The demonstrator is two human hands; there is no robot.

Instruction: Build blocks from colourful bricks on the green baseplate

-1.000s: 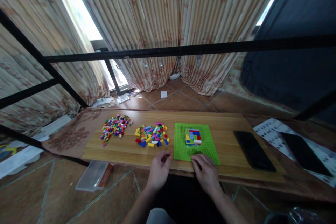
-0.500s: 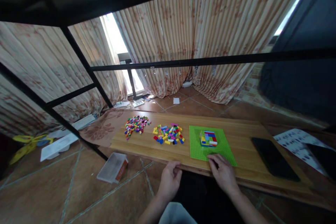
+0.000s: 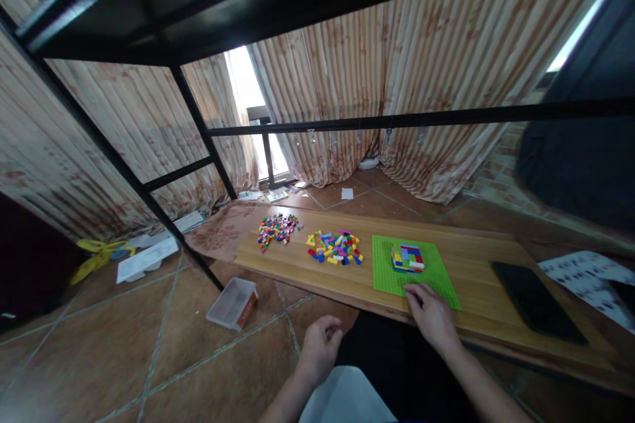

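A green baseplate (image 3: 384, 271) lies on the wooden board, carrying a small block structure (image 3: 407, 259) in several colours. My right hand (image 3: 430, 314) rests at the plate's front edge, just in front of the structure, with its fingers curled together; whatever it may pinch is too small to make out. In front of the board's edge, my left hand (image 3: 321, 344) hangs with curled fingers, and its contents cannot be made out. Left of the plate lies a pile of larger bricks (image 3: 335, 248). Farther left is a heap of tiny colourful pieces (image 3: 278, 230).
A dark tablet-like slab (image 3: 538, 301) lies on the right of the wooden board (image 3: 307, 284), near a printed sheet (image 3: 585, 277). A clear plastic box (image 3: 232, 304) stands on the tiled floor at left. Black metal bars (image 3: 347, 124) cross behind the board.
The view has turned somewhat left, so the board sits farther right. My left hand has drawn back from the board's front edge. My right hand remains by the plate.
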